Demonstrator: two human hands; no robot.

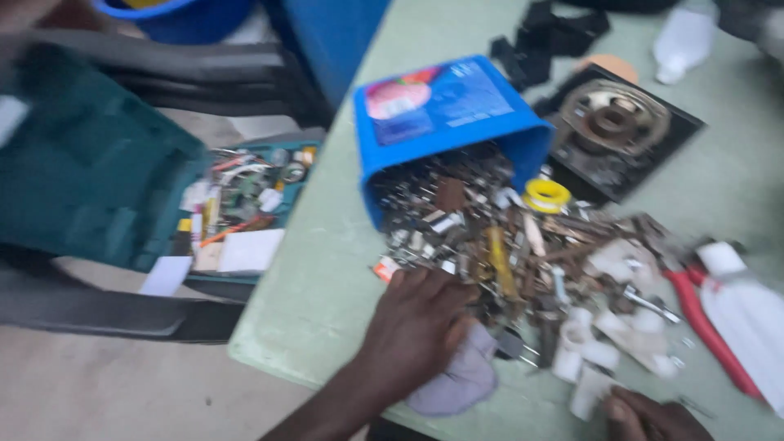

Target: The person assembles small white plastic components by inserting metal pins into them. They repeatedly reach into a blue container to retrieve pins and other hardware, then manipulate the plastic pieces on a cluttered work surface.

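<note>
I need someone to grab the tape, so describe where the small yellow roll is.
Find the tipped blue plastic tub on the pale green table. At its mouth's right corner, atop the spilled metal scrap, sits the yellow tape roll, the only bright yellow ring there.

left hand rests on the spilled hardware pile beside a tipped blue box on the table.

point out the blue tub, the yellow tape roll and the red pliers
blue tub (445,102): head view, on its upturned side wall
yellow tape roll (547,195): head view, on its ring
red pliers (694,310): head view, on a handle
</note>
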